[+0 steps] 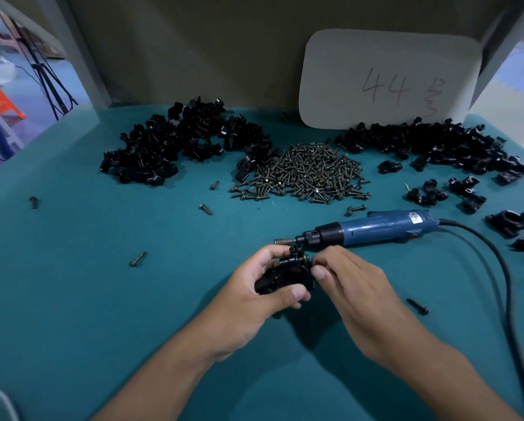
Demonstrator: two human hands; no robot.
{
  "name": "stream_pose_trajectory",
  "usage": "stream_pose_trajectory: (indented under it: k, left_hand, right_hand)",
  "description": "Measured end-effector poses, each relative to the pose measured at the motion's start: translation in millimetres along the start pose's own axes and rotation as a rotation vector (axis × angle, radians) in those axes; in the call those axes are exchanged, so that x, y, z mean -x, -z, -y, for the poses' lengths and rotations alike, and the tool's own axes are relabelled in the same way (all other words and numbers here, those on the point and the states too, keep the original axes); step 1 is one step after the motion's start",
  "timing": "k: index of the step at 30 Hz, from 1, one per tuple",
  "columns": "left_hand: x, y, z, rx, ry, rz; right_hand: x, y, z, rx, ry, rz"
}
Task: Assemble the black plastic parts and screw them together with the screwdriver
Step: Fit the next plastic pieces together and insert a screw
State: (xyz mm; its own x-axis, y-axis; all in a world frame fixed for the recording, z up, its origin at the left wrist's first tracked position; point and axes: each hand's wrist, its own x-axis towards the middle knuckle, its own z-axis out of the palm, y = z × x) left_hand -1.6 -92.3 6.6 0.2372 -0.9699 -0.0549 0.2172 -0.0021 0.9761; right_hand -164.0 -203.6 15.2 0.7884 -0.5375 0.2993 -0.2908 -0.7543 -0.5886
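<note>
- Left hand (251,296) curls round the black plastic assembly (288,273), thumb across its near side and fingers over the far side, holding it just above the teal table mat (102,299).
- Right hand (349,281) pinches at the assembly's right edge with thumb and forefinger; whether a screw sits between them cannot be told.
- Blue electric screwdriver (373,227) lies on the mat just beyond the hands, bit pointing left, its black cord (503,284) trailing off to the right.
- Nothing sits in a container: the screw pile (306,174) lies loose at mid-table, between the left heap of black parts (175,144) and the right heap of black parts (431,144).
- Stray screws are scattered on the mat, one of them (418,306) just right of the right hand.
- White card (388,80) marked "44" leans against the back wall.
</note>
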Motion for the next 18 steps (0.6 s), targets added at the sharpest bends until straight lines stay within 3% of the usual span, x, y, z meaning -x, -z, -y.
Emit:
stream_pose_trajectory:
  k: [3,9,18]
  left_hand:
    - [-0.7,2.2,-1.2,0.010,-0.008,-0.018]
    - [-2.5,7.6,-0.5,0.064,0.044,-0.044]
    - [-0.4,5.3,-0.9,0.095,0.041,-0.007]
  right_hand:
    - [-1.0,0.9,4.0,-0.112,-0.046,-0.076]
    - [-1.3,2.4,9.9,-0.111,0.032,-0.224]
    - [-3.0,1.6,6.4,-0.126,0.026,-0.233]
